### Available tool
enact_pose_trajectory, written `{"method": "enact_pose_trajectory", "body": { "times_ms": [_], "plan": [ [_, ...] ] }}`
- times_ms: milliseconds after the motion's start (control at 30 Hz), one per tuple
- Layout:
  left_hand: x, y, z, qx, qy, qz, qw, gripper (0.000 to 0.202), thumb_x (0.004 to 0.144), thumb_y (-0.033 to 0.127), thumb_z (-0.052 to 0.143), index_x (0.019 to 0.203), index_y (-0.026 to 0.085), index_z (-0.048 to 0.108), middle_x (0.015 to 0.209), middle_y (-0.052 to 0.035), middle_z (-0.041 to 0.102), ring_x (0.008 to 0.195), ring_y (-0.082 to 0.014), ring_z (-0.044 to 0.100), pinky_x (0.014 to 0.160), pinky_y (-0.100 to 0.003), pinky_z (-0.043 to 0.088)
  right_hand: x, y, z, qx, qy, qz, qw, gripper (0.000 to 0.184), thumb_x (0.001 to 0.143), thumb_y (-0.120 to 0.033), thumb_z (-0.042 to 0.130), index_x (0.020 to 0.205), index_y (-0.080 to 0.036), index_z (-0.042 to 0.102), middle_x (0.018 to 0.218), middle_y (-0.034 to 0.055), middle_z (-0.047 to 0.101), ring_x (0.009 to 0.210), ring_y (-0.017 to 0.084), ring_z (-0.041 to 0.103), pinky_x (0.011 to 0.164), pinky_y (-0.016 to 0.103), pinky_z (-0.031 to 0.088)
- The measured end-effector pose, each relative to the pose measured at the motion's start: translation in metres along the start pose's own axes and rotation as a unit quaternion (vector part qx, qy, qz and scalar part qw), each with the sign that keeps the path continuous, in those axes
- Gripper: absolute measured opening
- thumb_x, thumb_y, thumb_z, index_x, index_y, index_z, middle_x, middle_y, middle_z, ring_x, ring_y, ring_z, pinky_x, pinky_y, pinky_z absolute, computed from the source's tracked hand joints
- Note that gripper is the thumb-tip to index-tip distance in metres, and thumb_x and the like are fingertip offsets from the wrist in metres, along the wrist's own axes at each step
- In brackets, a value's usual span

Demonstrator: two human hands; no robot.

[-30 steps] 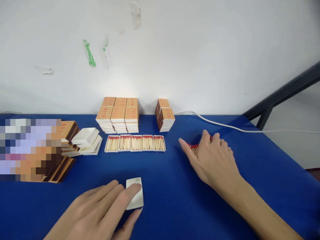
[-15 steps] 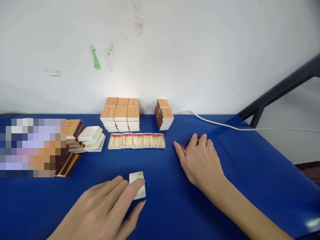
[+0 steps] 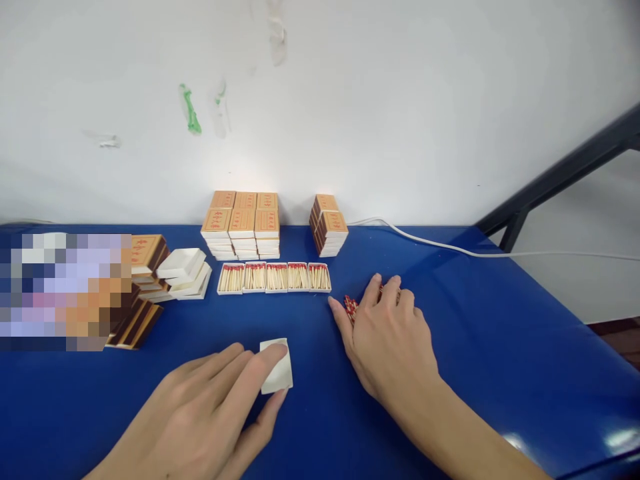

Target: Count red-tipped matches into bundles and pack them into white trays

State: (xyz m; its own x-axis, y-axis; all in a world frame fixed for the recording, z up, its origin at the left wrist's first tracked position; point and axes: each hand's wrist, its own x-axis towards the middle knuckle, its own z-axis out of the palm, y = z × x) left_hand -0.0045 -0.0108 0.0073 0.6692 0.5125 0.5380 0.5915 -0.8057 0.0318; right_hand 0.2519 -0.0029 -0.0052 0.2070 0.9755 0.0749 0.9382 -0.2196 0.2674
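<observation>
A small white matchbox tray lies on the blue table in front of me. My left hand has it at the near left, index finger reaching into the tray and thumb by its lower edge. To the right, my right hand cups a loose pile of red-tipped matches on the tabletop. Most of the pile is hidden under the palm; red heads show beside the thumb and between the fingertips. Beyond both hands stands a row of several trays filled with matches.
Stacked orange-topped matchboxes stand against the wall, with a smaller stack to their right. At left are piled white trays and matchbox sleeves, partly behind a pixelated patch. A white cable runs along the back.
My right hand has slid left and slightly toward me, and the matches under it have moved along. My left hand stays at the tray, its thumb now closer to the edge.
</observation>
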Motion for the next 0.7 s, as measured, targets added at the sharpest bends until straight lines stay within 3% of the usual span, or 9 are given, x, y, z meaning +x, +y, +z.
{"method": "enact_pose_trajectory", "body": {
  "times_ms": [133,267,367,467,567,700],
  "plan": [
    [-0.001,0.002,0.000,0.008,-0.007,0.001,1.000,0.029,0.129,0.023,0.040,0.140,0.018,0.066,0.101,-0.0022,0.091,0.087,-0.0221,0.092,0.075,-0.038,0.070,0.000,0.003,-0.009,0.021,-0.005,-0.008,1.000,0.096,0.124,-0.066,0.038,0.171,0.014,0.057,0.161,0.0507,0.067,0.128,0.057,0.080,0.093,0.063,0.068],
    [-0.002,0.003,-0.001,0.009,-0.004,-0.001,1.000,0.029,0.129,0.022,0.038,0.139,0.018,0.065,0.100,-0.0021,0.091,0.087,-0.0223,0.091,0.073,-0.037,0.069,0.004,0.022,-0.020,0.069,0.025,0.017,0.997,0.081,0.124,-0.061,0.036,0.172,-0.003,0.064,0.149,0.0349,0.080,0.118,0.051,0.083,0.093,0.061,0.066],
    [-0.001,0.002,-0.002,0.010,-0.011,0.002,1.000,0.029,0.129,0.024,0.038,0.138,0.019,0.065,0.101,-0.0022,0.091,0.088,-0.0225,0.092,0.072,-0.038,0.069,0.006,0.050,-0.024,0.095,0.063,0.024,0.993,0.076,0.122,-0.062,0.029,0.161,-0.013,0.074,0.126,0.0253,0.087,0.111,0.049,0.084,0.088,0.058,0.063],
    [-0.001,0.001,-0.001,0.008,-0.011,0.004,1.000,0.028,0.129,0.024,0.040,0.139,0.018,0.066,0.100,-0.0015,0.090,0.088,-0.0216,0.091,0.076,-0.037,0.070,0.005,0.079,-0.025,0.154,0.089,0.036,0.983,0.074,0.119,-0.070,0.028,0.130,-0.024,0.086,0.106,0.0179,0.089,0.093,0.044,0.084,0.073,0.050,0.055],
    [-0.002,0.001,0.000,-0.010,-0.014,-0.004,1.000,0.026,0.127,0.023,0.044,0.140,0.018,0.067,0.093,-0.0001,0.085,0.080,-0.0199,0.088,0.072,-0.037,0.069,0.001,0.098,-0.024,0.216,0.089,0.046,0.971,0.064,0.114,-0.072,0.042,0.115,-0.028,0.089,0.094,0.0148,0.089,0.081,0.041,0.083,0.067,0.049,0.050],
    [-0.003,0.001,-0.001,-0.035,-0.022,-0.020,0.999,0.025,0.125,0.025,0.050,0.139,0.018,0.069,0.087,0.0009,0.073,0.066,-0.0167,0.076,0.058,-0.034,0.059,-0.005,0.106,-0.019,0.310,0.074,0.079,0.945,0.054,0.109,-0.069,0.055,0.106,-0.029,0.091,0.091,0.0126,0.089,0.078,0.036,0.082,0.069,0.048,0.054]
  ]
}}
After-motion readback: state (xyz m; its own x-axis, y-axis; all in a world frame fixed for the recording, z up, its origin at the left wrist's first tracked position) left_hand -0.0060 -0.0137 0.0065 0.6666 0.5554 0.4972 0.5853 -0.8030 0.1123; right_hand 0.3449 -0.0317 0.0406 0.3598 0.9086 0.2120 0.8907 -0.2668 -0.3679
